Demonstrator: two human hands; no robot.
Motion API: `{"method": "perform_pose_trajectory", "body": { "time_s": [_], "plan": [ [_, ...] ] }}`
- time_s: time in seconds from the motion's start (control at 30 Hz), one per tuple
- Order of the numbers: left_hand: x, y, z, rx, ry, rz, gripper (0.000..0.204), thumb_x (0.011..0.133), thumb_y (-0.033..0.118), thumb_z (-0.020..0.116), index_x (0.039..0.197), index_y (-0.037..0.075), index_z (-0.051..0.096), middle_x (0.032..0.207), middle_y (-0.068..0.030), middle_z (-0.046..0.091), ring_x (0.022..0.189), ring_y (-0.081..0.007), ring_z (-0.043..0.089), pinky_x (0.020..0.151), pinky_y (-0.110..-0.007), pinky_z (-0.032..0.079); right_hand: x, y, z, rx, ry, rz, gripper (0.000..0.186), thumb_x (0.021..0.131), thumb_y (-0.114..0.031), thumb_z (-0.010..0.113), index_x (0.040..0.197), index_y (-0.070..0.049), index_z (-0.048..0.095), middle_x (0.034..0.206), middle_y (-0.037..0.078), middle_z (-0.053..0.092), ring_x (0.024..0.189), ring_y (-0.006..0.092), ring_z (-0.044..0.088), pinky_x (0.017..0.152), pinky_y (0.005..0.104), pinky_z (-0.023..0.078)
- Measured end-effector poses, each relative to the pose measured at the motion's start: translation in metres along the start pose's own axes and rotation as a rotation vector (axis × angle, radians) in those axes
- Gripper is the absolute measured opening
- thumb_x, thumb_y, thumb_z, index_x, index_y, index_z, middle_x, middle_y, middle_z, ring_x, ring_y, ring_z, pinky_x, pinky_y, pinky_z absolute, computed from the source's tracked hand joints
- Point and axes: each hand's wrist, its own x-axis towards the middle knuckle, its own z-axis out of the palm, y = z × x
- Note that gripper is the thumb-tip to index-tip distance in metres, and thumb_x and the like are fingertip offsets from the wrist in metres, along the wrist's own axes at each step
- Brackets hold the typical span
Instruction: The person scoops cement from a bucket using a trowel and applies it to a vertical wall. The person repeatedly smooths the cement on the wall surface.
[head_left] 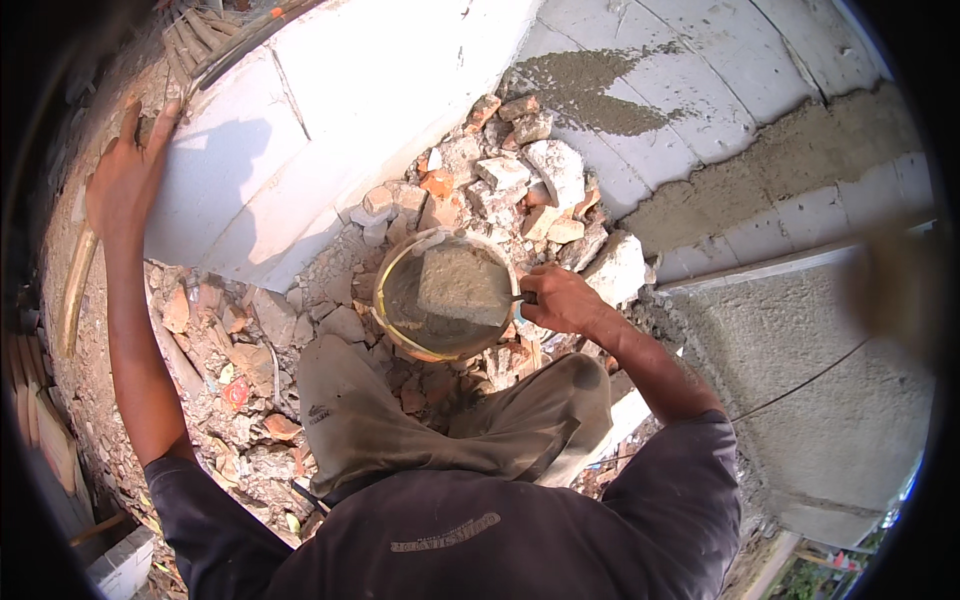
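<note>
My right hand (pixel 562 300) is closed around the dark handle of a trowel. The trowel's blade, loaded with a slab of wet grey mortar (pixel 465 284), lies over a round bucket (pixel 379 300) with a yellowish rim. More mortar coats the inside of the bucket, which stands among rubble in front of my knees. Far to the left, my left hand (pixel 128 185) rests with fingers spread at the outer edge of a white block wall (pixel 240 165), holding nothing.
Broken bricks and concrete chunks (pixel 500 175) lie piled around the bucket and along the walls. Wet mortar (pixel 590 88) is smeared on the white block wall at upper right. A rough grey rendered surface (pixel 830 390) fills the right side. A blurred brown object (pixel 895 290) hangs close by.
</note>
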Motion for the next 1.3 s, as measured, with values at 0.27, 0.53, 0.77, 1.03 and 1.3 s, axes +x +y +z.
{"method": "perform_pose_trajectory", "body": {
  "time_s": [0.27, 0.53, 0.77, 1.03, 1.3],
  "plan": [
    [-0.001, -0.002, -0.007, 0.018, 0.015, -0.035, 0.081, 0.083, 0.078, 0.026, 0.14, 0.022, 0.043, 0.111, -0.0186, 0.065, 0.104, -0.0345, 0.062, 0.088, -0.046, 0.049, 0.021, 0.089, -0.047, 1.013, -0.488, 0.347, 0.025, 0.073, -0.018, 0.068, 0.089, 0.001, 0.067, 0.074, 0.011, 0.065, 0.057, 0.0166, 0.062, 0.053, 0.0301, 0.052],
    [-0.006, -0.002, -0.009, -0.012, -0.004, -0.04, 0.082, 0.083, 0.078, 0.026, 0.139, 0.021, 0.044, 0.109, -0.0176, 0.065, 0.105, -0.0332, 0.062, 0.088, -0.045, 0.049, 0.035, 0.166, -0.062, 0.433, 0.662, 0.76, 0.026, 0.078, -0.021, 0.058, 0.078, 0.005, 0.063, 0.063, 0.008, 0.062, 0.049, 0.0144, 0.057, 0.051, 0.0328, 0.047],
    [-0.001, -0.004, 0.011, -0.061, 0.109, 0.042, 0.085, 0.081, 0.081, 0.024, 0.14, 0.023, 0.042, 0.089, -0.0168, 0.069, 0.086, -0.0295, 0.069, 0.072, -0.048, 0.054, 0.01, 0.079, -0.015, 0.115, -0.001, 0.273, 0.03, 0.079, -0.025, 0.062, 0.094, 0.001, 0.061, 0.082, 0.02, 0.065, 0.079, 0.0348, 0.064, 0.072, 0.0423, 0.049],
    [0.006, -0.015, 0.019, -0.017, 0.071, 0.084, 0.093, 0.078, 0.084, 0.021, 0.14, 0.019, 0.043, 0.098, -0.0195, 0.068, 0.093, -0.0315, 0.067, 0.076, -0.046, 0.053, 0.072, 0.031, 0.109, -0.4, -0.262, 0.194, 0.025, 0.08, -0.025, 0.062, 0.096, -0.006, 0.063, 0.091, 0.018, 0.066, 0.085, 0.0367, 0.065, 0.075, 0.0457, 0.053],
    [0.002, -0.012, 0.016, -0.008, 0.114, 0.064, 0.092, 0.078, 0.085, 0.022, 0.142, 0.021, 0.04, 0.104, -0.0203, 0.067, 0.101, -0.034, 0.064, 0.083, -0.046, 0.051, 0.043, 0.022, 0.099, -0.046, -0.301, 0.239, 0.03, 0.076, -0.031, 0.064, 0.094, -0.007, 0.064, 0.087, 0.016, 0.067, 0.086, 0.0348, 0.065, 0.076, 0.0444, 0.052]
  ]
}}
